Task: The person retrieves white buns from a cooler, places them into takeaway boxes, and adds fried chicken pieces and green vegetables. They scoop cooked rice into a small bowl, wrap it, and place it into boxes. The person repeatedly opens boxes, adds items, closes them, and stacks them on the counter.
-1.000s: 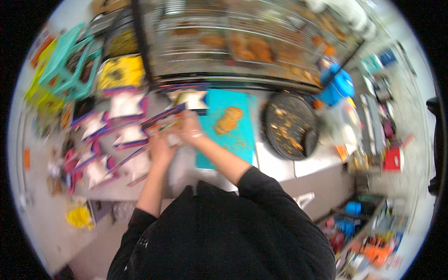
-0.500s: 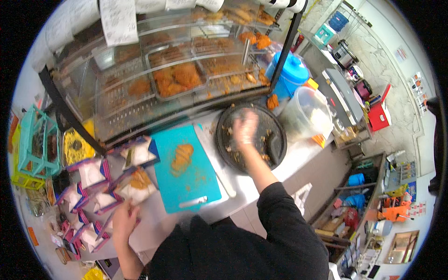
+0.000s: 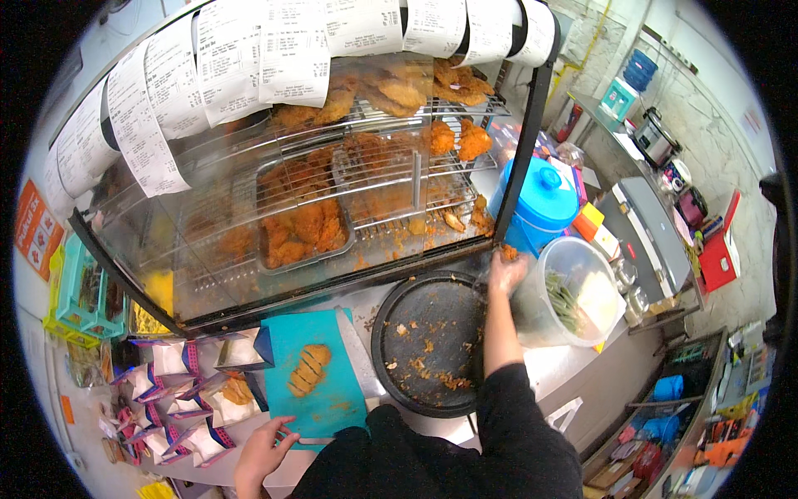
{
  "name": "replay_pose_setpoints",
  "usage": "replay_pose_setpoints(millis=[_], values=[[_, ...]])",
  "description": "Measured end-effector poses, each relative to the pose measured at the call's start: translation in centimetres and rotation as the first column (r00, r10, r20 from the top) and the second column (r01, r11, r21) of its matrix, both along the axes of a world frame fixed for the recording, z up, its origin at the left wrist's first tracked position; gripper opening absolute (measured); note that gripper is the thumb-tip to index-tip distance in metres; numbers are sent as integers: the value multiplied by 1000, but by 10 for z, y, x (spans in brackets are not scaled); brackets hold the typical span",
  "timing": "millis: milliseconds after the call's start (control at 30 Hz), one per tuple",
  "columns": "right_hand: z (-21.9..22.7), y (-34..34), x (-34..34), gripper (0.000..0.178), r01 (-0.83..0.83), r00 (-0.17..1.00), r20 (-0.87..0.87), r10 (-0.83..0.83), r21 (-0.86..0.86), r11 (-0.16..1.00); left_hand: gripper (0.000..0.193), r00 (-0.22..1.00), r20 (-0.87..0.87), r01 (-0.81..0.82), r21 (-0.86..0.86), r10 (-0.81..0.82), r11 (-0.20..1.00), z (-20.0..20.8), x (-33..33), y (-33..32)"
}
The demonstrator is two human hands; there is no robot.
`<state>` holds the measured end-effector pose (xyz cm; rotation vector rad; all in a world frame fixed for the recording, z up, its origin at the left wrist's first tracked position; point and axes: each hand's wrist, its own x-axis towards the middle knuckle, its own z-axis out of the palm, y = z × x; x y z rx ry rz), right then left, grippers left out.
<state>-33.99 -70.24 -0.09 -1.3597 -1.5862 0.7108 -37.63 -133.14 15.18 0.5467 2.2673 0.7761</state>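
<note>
My right hand is raised past the far right rim of a round black tray strewn with crumbs, its fingers closed on a small piece of fried food. My left hand rests at the near edge of a teal cutting board, fingers spread, holding nothing; a knife lies just beside it. A sliced piece of fried chicken lies on the board.
A glass display case with fried chicken on racks stands behind, paper receipts hanging along its top. Several open paper pouches lie left of the board. A clear tub and a blue container stand at right.
My right hand moved from over the black tray to its far right rim. My left hand left the pouches and came to the board's near edge. The view tilted up toward the case.
</note>
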Motion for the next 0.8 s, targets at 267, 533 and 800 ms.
replay_pose_setpoints(millis=[267, 533, 800], values=[[204, -48, -140, 49, -626, 554, -353, 754, 420, 657, 42, 1000, -24, -9, 37, 10, 999, 16, 14, 40], [230, -104, -139, 74, -476, 826, 227, 516, 770, 424, 44, 998, -25, -59, 47, 60, 997, 15, 25, 43], [203, -90, -140, 88, -551, 674, 37, 738, 691, 468, 44, 998, -48, -32, 27, 33, 999, 21, 32, 42]])
